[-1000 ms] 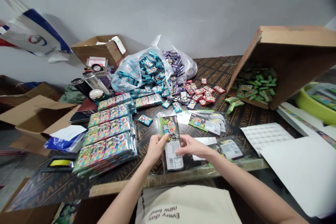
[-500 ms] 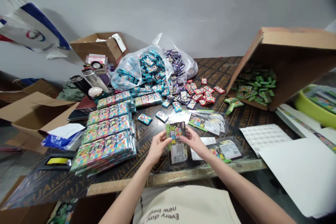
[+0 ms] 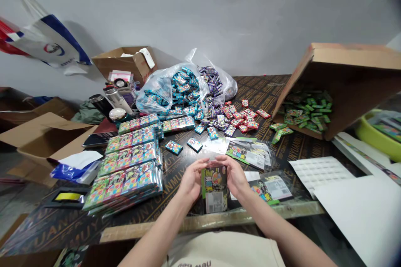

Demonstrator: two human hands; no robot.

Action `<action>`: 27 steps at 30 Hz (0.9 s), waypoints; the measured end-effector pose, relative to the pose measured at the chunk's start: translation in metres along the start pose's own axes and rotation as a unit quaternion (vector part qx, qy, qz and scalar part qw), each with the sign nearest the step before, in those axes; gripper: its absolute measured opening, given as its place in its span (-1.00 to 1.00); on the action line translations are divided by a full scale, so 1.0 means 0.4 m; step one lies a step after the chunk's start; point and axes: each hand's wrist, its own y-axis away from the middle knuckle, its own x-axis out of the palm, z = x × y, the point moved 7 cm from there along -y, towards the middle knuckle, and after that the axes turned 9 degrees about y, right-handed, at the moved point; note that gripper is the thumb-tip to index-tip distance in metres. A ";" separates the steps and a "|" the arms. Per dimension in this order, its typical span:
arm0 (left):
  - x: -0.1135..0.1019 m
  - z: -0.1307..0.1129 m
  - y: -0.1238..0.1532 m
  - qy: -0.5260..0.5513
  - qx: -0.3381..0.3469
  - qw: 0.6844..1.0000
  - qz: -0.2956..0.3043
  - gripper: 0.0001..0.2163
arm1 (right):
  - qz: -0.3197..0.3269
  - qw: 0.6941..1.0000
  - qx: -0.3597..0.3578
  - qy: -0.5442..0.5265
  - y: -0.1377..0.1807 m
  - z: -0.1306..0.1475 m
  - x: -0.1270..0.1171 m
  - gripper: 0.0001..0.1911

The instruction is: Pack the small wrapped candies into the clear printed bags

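"Beneath the grip, what takes up the most room?"

"Dark tabletop (image 3: 253,87) with gold lettering. Well to the right of the grip, a cardboard carton (image 3: 354,96) lies tipped over, green boxes (image 3: 316,108) heaped inside."

"And elsewhere?"

"Beyond the grip, a little left, sits a clear plastic bag (image 3: 158,91) with teal boxes (image 3: 186,81). Nearer, just left of the hands, film-wrapped multipacks (image 3: 125,167) are stacked in overlapping rows."

"What's being held?"

"A green-edged printed card (image 3: 216,190), right between the hands. Its long axis runs straight away from the person: white label panel at the near end, colourful print farther out, green strip along the left side. I can't tell whether the near end touches the table."

"How are the hands set?"

"Left hand (image 3: 191,179) and right hand (image 3: 235,175) are closed around the card's far end, one from each side. Fingers curl inward, tips nearly meeting at the far edge; the wrists sit lower and wider. Thumbs are hard to make out."

"Smallest things?"

"Two loose teal boxes (image 3: 194,144) just past the left hand, apart from each other, and red boxes (image 3: 244,121) scattered beyond the right."
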 end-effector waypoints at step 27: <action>0.093 -0.133 0.092 -0.488 0.323 0.791 0.177 -0.94 | 0.114 0.865 -0.332 0.358 0.077 0.145 -0.036 -0.84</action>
